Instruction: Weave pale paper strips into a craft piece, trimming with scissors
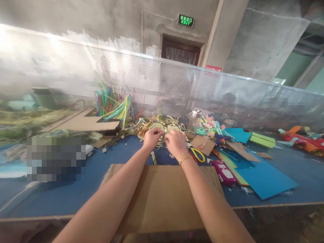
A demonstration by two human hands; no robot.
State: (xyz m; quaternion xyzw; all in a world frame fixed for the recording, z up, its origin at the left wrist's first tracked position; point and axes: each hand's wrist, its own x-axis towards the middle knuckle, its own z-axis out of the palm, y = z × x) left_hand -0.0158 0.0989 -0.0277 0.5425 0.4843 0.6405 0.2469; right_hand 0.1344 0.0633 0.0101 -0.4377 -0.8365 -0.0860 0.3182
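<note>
Scissors, a jar and blue paper crowd the table.

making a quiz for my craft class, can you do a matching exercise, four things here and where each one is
1 pale green strip
2 cardboard sheet
3 yellow-handled scissors
4 straw bundle

a back left, by the mesh screen
b pinched between left hand and right hand
c under both forearms
d just right of the right hand

Pairs: 1-b, 2-c, 3-d, 4-a
</note>
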